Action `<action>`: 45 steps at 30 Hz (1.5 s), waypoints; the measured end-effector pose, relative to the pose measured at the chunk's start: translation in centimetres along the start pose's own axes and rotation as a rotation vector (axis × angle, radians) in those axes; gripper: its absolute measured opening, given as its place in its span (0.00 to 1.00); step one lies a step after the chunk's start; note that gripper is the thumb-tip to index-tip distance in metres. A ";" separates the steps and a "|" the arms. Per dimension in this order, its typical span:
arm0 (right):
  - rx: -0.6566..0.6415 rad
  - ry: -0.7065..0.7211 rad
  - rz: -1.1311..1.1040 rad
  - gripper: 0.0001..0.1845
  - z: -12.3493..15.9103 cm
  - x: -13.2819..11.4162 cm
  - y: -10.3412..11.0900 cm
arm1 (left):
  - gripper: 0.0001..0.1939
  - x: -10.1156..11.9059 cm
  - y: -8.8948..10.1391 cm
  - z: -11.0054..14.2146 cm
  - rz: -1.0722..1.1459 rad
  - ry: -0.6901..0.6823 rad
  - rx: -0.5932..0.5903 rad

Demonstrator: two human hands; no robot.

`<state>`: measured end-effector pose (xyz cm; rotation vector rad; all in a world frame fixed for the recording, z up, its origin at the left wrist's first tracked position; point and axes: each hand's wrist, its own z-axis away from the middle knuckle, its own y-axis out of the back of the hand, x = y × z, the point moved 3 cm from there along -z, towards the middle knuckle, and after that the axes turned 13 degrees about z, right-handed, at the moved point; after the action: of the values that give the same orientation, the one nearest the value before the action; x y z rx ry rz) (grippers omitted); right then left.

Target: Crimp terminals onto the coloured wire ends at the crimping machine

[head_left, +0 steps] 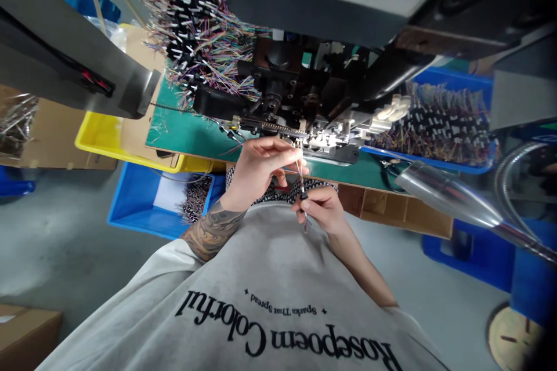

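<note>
1. The left hand (256, 171), below a tattooed forearm, pinches the upper end of a slim bundle of thin multicoloured wires (301, 175) between thumb and fingertips.
2. The right hand (322, 207) grips the same bundle lower down, thumb and fingers closed around its short black sleeve (303, 195); loose wire ends poke out beneath.
3. The bundle stands nearly upright in the view, its top just in front of the brightly lit front of a black metal machine (272, 95); whether it touches is too small to tell.
4. Left of the machine, a heap of similar black-sleeved wire bundles (204, 35) lies above a green tabletop (191, 142).
5. Right of it, a blue plastic tray (461, 163) holds more bundles.
</note>
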<state>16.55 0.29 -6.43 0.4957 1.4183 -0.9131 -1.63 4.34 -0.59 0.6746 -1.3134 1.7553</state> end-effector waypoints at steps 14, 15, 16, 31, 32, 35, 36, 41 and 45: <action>-0.021 0.122 0.009 0.16 0.2 0.1 0.7 | 0.19 -0.5 0.4 -0.4 0.022 0.059 -0.082; -0.004 0.137 0.006 0.15 0.2 0.1 0.7 | 0.18 -0.5 0.5 -0.3 0.027 0.045 -0.068; 0.015 0.148 0.005 0.14 0.1 0.2 0.8 | 0.17 -0.5 0.5 -0.3 0.030 0.033 -0.060; -0.030 0.155 0.016 0.10 -0.2 -0.1 0.5 | 0.16 0.5 -0.4 0.4 0.062 0.005 -0.190; -0.041 0.146 0.018 0.10 -0.2 0.0 0.5 | 0.16 0.6 -0.5 0.5 0.053 0.005 -0.183; -0.061 0.112 0.014 0.08 -0.2 0.3 0.4 | 0.15 0.7 -0.6 0.6 -0.005 0.008 -0.139; -0.059 0.103 0.009 0.08 -0.2 0.3 0.4 | 0.15 0.7 -0.6 0.6 -0.017 0.010 -0.125; -0.031 0.088 -0.006 0.10 -0.2 0.6 0.5 | 0.16 0.6 -0.6 0.6 0.031 -0.002 -0.119; -0.032 0.080 -0.003 0.09 -0.2 0.8 0.4 | 0.16 0.4 -0.7 0.6 0.062 -0.003 -0.113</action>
<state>16.72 0.49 -7.29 0.5102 1.5041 -0.8797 -1.29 3.99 0.26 0.5785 -1.4374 1.7147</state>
